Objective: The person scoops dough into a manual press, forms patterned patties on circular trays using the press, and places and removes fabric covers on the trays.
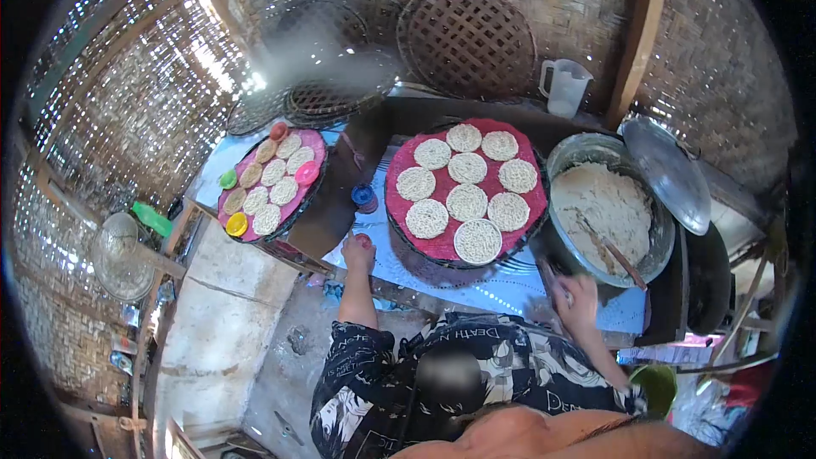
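A round tray covered in pink cloth lies in front of me, bearing several white lattice-patterned discs. The disc nearest me has a smooth pale rim around it. Left of this tray, my left hand is closed at the table's edge, with a small reddish thing at its fingers. My right hand is closed between the tray and a large metal basin. A long greyish thing, blurred, shows at its fingers. The basin contains pale dough or batter and a wooden-handled utensil.
A second pink-covered tray at left carries discs and small coloured rings or cups. A blue jar stands between the trays. A metal lid leans on the basin. Behind are a plastic jug and woven trays; steam or smoke drifts at back left.
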Tool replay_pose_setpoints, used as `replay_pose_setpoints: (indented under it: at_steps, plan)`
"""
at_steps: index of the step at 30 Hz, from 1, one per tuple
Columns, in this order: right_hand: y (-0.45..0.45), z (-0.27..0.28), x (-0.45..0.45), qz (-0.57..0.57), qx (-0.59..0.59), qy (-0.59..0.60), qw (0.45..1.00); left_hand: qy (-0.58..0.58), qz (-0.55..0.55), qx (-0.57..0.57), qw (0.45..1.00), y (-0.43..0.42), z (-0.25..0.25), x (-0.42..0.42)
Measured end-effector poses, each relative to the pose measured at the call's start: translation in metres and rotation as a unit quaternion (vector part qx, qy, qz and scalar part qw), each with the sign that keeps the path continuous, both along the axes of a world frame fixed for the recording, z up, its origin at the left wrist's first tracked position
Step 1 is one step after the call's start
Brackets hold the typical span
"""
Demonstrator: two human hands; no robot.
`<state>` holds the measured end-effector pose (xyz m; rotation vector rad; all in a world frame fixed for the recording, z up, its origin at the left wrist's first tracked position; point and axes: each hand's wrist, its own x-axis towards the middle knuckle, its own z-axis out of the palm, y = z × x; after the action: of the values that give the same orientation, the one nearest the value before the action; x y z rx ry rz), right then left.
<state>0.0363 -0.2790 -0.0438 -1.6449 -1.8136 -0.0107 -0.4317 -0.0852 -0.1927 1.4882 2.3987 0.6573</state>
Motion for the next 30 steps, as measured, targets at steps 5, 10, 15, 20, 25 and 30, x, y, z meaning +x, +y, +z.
replay_pose_setpoints:
  at_steps: [5, 10, 15, 20, 25, 30]
  plan:
    - [0.074, 0.049, -0.057, 0.068, -0.006, 0.046, 0.997, -0.061, 0.009, 0.112, 0.992, -0.008, 0.002, 0.015]
    - [0.114, 0.048, -0.075, 0.046, -0.037, -0.003, 0.998, -0.129, -0.006, 0.172, 0.977, -0.034, -0.003, 0.031]
    - [0.122, 0.048, -0.082, 0.045, -0.097, -0.04, 0.993, -0.231, 0.042, 0.165, 0.958, -0.104, 0.016, 0.051]
    - [0.126, 0.039, -0.085, 0.056, -0.041, -0.071, 0.995, -0.271, 0.051, 0.187, 0.943, -0.145, -0.009, 0.037]
    - [0.125, 0.048, -0.085, 0.079, 0.003, -0.058, 0.995, -0.415, 0.038, 0.233, 0.879, -0.153, 0.085, 0.062]
    - [0.097, 0.08, -0.054, 0.14, -0.023, 0.049, 0.989, -0.463, -0.055, 0.318, 0.825, -0.139, 0.131, 0.08]
